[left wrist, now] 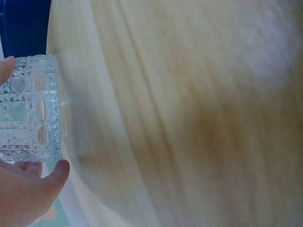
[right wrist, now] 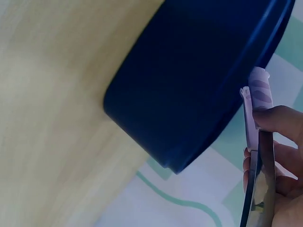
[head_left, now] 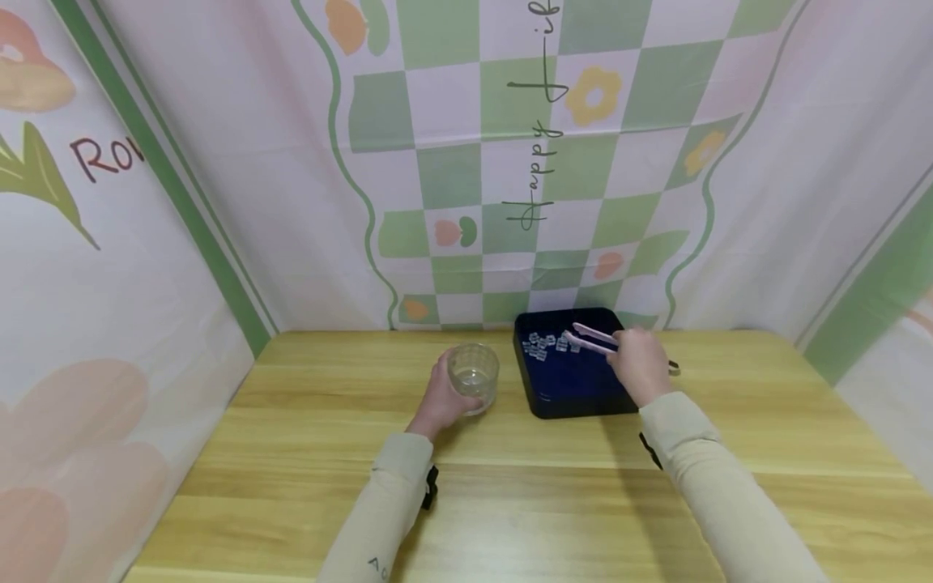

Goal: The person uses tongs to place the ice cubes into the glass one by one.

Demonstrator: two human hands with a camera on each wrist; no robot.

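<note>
My left hand (head_left: 441, 402) holds a clear drinking glass (head_left: 472, 374) upright around its side, at the middle of the table. In the left wrist view the glass (left wrist: 29, 111) shows a cut, faceted pattern, with finger and thumb on opposite sides. My right hand (head_left: 641, 364) grips tongs with pink tips (head_left: 592, 346) and metal arms. Their tips reach over the dark blue tray (head_left: 576, 397), close to several small clear cubes (head_left: 536, 348) in its far part. Whether a cube sits between the tips I cannot tell. In the right wrist view, the tray's side hides the cubes.
The tray stands right of the glass, near the table's back edge. A wooden table (head_left: 525, 502) lies under everything. Behind it hangs a patterned cloth (head_left: 510, 178) with green and white checks, and more cloth hangs at both sides.
</note>
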